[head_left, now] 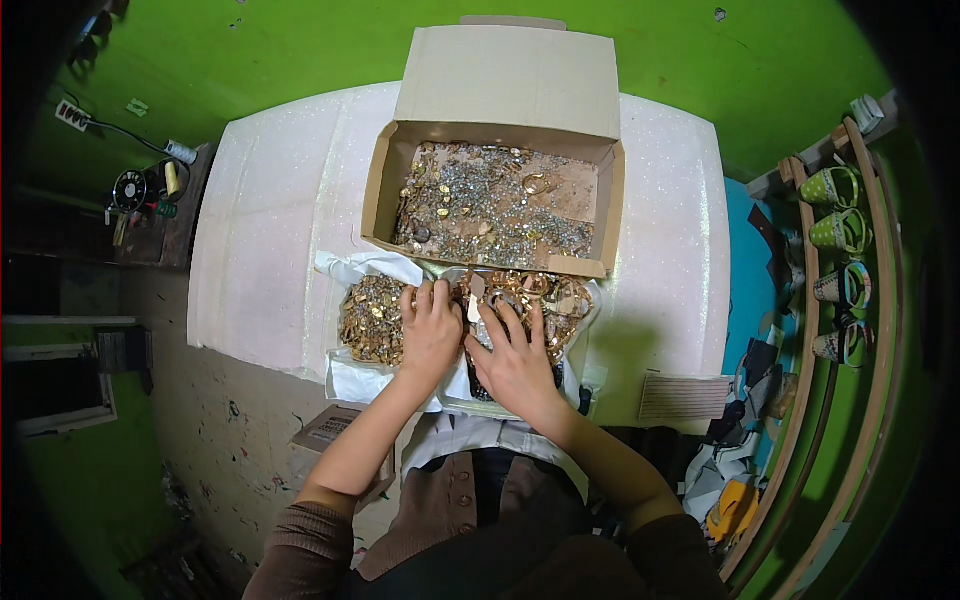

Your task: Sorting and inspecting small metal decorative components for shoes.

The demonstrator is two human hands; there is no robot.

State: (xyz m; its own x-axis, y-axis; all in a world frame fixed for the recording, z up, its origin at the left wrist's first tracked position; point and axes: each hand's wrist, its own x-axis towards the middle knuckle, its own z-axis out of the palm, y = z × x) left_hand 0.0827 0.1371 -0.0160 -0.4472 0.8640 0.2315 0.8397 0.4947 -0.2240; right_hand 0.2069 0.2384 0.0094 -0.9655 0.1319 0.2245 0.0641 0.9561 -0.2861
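My left hand rests at the right edge of a heap of small gold and silver beads and charms, fingers apart and bent down onto it; its thumb is hidden. Beside it, my right hand lies with fingers spread over a second heap of larger gold jewelry pieces, some like rings or bangles. A small pale tag or card stands out between the hands. Both heaps sit on white wrapping. Behind them is an open cardboard box holding loose silver and gold beads on its brown bottom.
The box lid stands raised at the back. A sparkly white cover spreads over the table. At right are a striped sheet and a wooden rack with sandals. A cardboard carton sits below the table's left front.
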